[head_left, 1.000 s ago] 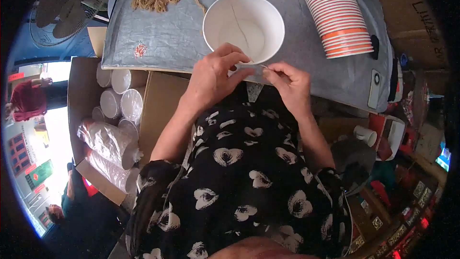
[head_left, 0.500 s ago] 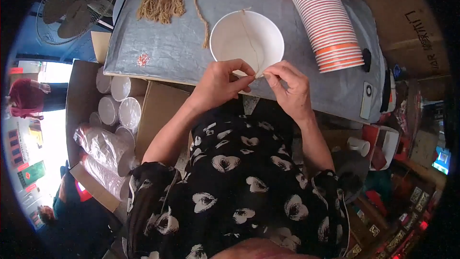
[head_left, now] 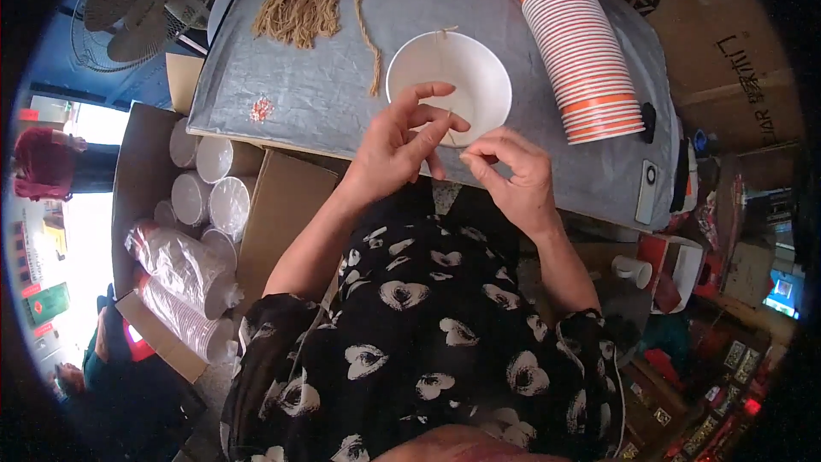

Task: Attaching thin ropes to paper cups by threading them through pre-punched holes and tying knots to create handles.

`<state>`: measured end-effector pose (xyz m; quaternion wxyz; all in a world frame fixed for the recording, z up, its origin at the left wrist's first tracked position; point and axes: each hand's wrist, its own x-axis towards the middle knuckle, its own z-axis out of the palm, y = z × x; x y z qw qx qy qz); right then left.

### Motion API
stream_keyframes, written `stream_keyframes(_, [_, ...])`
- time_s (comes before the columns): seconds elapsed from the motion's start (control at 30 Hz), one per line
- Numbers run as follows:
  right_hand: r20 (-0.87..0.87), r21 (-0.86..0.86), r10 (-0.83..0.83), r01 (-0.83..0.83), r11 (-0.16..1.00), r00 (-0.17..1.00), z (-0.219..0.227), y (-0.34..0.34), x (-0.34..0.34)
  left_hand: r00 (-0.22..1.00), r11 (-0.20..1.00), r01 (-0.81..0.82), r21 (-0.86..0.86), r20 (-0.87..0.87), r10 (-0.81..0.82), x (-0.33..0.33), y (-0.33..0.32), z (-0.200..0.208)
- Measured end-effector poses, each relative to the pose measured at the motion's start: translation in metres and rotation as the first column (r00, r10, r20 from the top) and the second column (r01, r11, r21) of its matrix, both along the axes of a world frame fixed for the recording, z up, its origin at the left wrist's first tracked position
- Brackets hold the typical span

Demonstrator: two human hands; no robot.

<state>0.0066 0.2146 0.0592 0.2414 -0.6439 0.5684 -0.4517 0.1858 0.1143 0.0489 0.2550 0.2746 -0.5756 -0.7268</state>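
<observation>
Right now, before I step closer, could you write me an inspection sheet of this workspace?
Surface: grey-covered table, slightly creased.
Job's things: white tub near the front edge; tan cord bundle and loose strand toward its left.
Clutter: orange-and-white crumbs at left; orange tub stack at right.
Hands: left hand by the tub, fingers spread; right hand, thumb and finger pinched, contents unclear.
Cables: nothing seen.
Surroundings: fan and open carton of pale tubs at left.
</observation>
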Motion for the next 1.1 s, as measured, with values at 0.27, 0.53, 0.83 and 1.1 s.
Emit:
stream_keyframes(0.27, [-0.120, -0.143, 0.063, -0.080, 0.986, 0.991, 0.034, -0.018, 0.012, 0.996, 0.983, -0.082, -0.161, -0.056, 0.074, 0.002, 0.006, 0.013])
stream_keyframes(0.53, [-0.002, 0.092, 0.234, -0.232, 0.968, 0.972, 0.042, -0.058, -0.003, 0.989, 0.998, -0.037, -0.052, -0.146, 0.030, 0.006, 0.004, 0.007])
stream_keyframes(0.83, [-0.065, 0.166, 0.304, -0.290, 0.942, 0.950, 0.028, -0.073, -0.019, 0.985, 0.996, 0.030, -0.089, -0.166, -0.044, 0.011, -0.018, 0.000])
stream_keyframes(1.1, [-0.047, 0.141, 0.131, -0.123, 0.982, 0.990, 0.033, -0.064, -0.007, 0.988, 0.964, 0.116, -0.239, -0.075, -0.138, 0.006, -0.059, -0.012])
